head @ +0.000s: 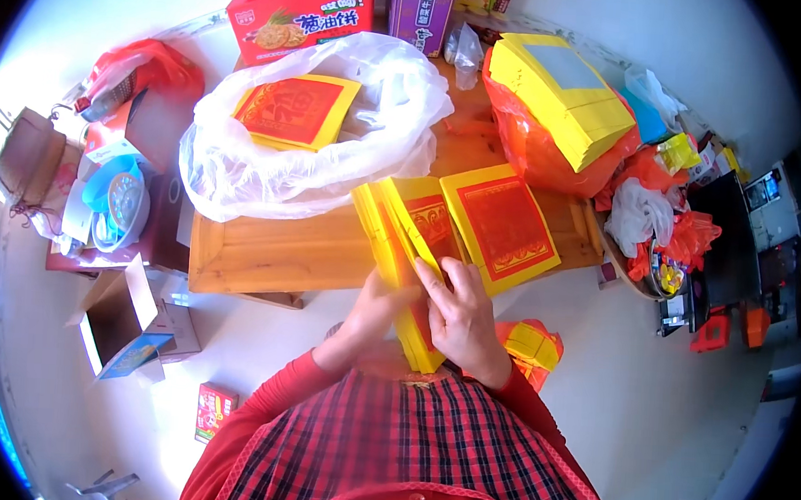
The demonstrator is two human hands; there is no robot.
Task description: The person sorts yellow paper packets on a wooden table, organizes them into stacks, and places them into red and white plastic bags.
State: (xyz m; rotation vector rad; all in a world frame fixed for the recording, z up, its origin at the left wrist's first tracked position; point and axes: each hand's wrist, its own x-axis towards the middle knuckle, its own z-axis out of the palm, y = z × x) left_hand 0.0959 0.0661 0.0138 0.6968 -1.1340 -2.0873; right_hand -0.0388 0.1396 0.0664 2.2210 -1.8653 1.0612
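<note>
My left hand (374, 314), slightly blurred, grips the left side of a thick sheaf of yellow paper (372, 214) with red printed panels. The sheaf stands tilted at the table's front edge, its lower end by my apron. My right hand (463, 319) has its fingers on the sheaf's right side, where the front sheets lean apart. Its fingertips are partly hidden among the sheets. Just beyond it lies a flat yellow sheet with a red panel (505, 225) on the wooden table (283, 253). More such printed sheets (295, 109) rest inside an opened white plastic bag (267, 187).
A tall stack of yellow paper (548, 87) stands in a red plastic bag (518, 133) at the table's right. A red carton (304, 21) is at the back. An open cardboard box (121, 322) and a wrapped yellow bundle (532, 347) are on the floor.
</note>
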